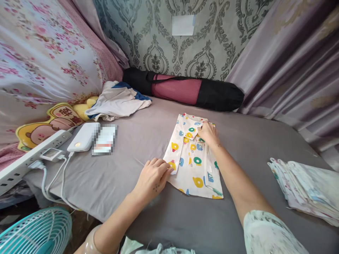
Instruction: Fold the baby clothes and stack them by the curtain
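Fan (39,229) at near left corner. Left hand (153,178), thumb and fingers pinched on near-left edge of printed shirt (192,169), which lies partly folded on grey sheet (140,141). Clothes stack (307,188) well apart, right. Right hand (209,134) touches shirt's upper part; can't tell if clamped. Long bag (182,90) along far wall (169,49).

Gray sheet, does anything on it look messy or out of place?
The white-and-blue cloth by the floral fabric lies crumpled, unlike the stacked cloths at right. I see nothing spilled.

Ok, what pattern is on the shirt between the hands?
Yellow, blue, green and red prints on a whitish shirt; head view.
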